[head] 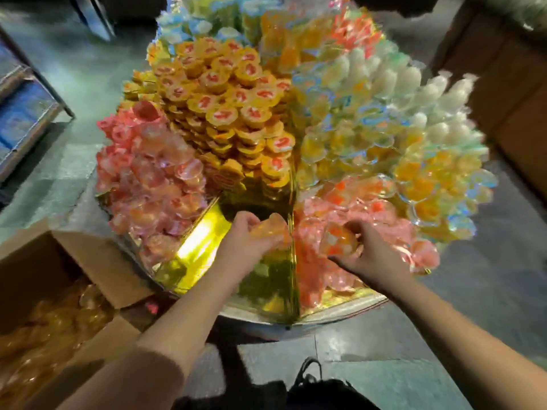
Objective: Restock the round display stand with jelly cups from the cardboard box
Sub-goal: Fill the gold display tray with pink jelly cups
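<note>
The round display stand (266, 316) fills the middle, split by gold dividers into wedges heaped with jelly cups. The near wedge (266, 279) shows bare gold floor. My left hand (239, 241) grips a clear orange jelly cup (273, 229) over that wedge, beside the gold divider (293, 261). My right hand (370, 255) holds another orange jelly cup (337, 241) above the pink cups (370, 217) of the wedge to the right. The open cardboard box (97, 261) stands at the lower left with several orange cups (44, 329) inside.
Yellow-lidded cups (228, 99) are stacked high behind the near wedge, pink cups (148, 179) to its left. Blue shelving (23, 113) stands at far left, brown cartons (509, 93) at right. A dark bag (319, 389) lies on the grey floor near my feet.
</note>
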Tool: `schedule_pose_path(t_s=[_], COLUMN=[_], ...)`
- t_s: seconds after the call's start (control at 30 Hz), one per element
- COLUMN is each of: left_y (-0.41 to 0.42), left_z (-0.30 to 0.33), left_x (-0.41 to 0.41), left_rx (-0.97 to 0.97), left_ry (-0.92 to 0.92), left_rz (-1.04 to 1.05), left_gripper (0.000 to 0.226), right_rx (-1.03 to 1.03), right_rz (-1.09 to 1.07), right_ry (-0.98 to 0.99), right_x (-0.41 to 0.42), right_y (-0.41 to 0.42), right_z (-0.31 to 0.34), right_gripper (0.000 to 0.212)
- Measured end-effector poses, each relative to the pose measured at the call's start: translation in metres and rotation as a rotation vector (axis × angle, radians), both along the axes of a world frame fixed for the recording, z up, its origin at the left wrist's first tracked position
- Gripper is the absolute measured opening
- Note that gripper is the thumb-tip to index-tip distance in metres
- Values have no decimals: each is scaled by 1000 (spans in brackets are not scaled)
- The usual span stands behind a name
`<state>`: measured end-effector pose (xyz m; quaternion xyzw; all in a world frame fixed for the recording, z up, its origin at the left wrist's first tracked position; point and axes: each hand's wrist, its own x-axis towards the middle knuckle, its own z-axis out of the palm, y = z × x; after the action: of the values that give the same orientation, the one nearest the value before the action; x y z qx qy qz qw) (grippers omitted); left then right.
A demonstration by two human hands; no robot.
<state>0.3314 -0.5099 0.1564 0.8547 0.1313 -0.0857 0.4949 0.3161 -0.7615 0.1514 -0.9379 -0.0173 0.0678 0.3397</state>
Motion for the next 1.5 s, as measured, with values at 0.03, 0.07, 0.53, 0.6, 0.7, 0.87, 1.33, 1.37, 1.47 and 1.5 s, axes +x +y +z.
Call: schedule_pose_path(t_s=[0.03,0.07,0.53,0.6,0.7,0.87,1.33,1.37,1.47,1.5], left_y=[-16,-31,-134,-141,-147,-148,-145,-145,-145,-145], left_z=[2,4,-22,-27,-36,-52,-76,-77,-79,-79], left_x=[7,16,125,134,142,151,153,152,152,151], left_rx=[48,76,548,576,624,659,688,691,682,674], left_ry=[-9,-27,-120,-123,-132,-140,-145,-145,-143,-141], left_rz=[-27,-56,-395,-409,-443,-461,-518,-516,-501,-495], left_gripper=[45,46,62,64,61,63,79,82,87,88], right_rx=[-23,-41,-412,-447,-554,-682,-665,-620,-496,-463], right_rz=[0,1,-30,2,48,142,124,100,26,2], right_ry=[-1,-8,42,73,115,156,167,162,127,116], right_x=[5,11,120,133,150,167,172,170,162,159], right_y=[-17,-33,-145,-148,-150,-146,-140,-141,-144,-145], right_z=[1,1,-26,-29,-32,-32,-44,-46,-52,-54], right_gripper=[72,73,73,72,66,64,73,76,85,86])
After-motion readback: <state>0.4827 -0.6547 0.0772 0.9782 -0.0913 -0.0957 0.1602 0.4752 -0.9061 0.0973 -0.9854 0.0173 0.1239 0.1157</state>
